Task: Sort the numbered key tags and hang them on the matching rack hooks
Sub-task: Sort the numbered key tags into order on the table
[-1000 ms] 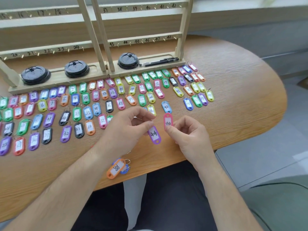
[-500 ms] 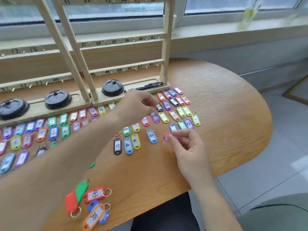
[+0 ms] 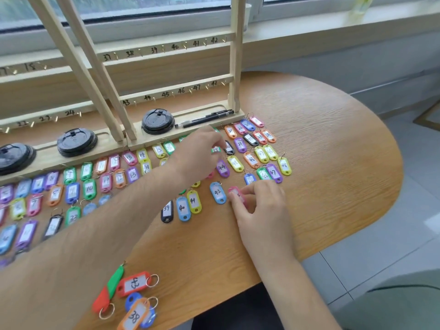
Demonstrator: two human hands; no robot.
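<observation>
An indoor workroom of an office or study kind is suggested, though a home cannot be ruled out. A wood-grain table (image 3: 333, 163) with a rounded end is set against a long window (image 3: 142, 5) and its pale sill (image 3: 345, 32). The floor (image 3: 392, 234) is laid with large grey tiles, and a grey-green upholstered seat (image 3: 392, 306) is seen at the lower right. Desk work is indicated by black pens (image 3: 204, 117) laid in the base of a hand-numbered wooden rack (image 3: 234, 67), and by labelled key tags (image 3: 284, 166) spread in rows over the tabletop.
</observation>
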